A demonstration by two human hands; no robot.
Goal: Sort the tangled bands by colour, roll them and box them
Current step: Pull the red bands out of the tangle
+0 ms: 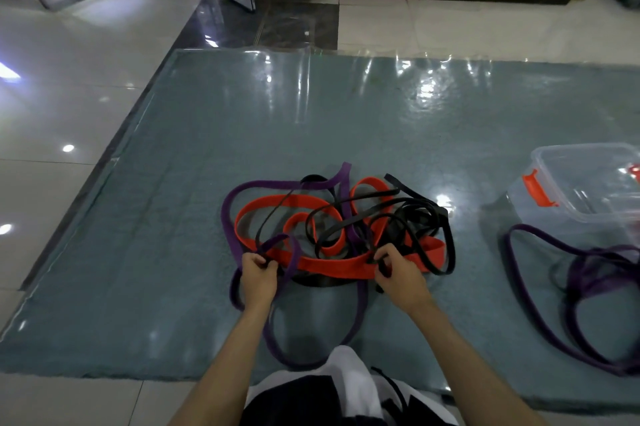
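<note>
A shiny grey-green floor mat (173, 218) carries a tangle of red, purple and black flat bands (332, 228), with a clear plastic box with orange clasps (585, 183) and loose purple bands (581, 290) to its right. The left hand (258, 278) pinches a purple band; the right hand (401, 275) clamps black strands.

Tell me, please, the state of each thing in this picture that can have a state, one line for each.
Tangled pile of red, black and purple flat bands: unsorted, intertwined on the mat.
Separate purple bands: set aside at the right, loose, not rolled.
Clear plastic box with orange latches: lid off, no bands inside.
Left hand: grips a purple band.
Right hand: grips a black band.
</note>
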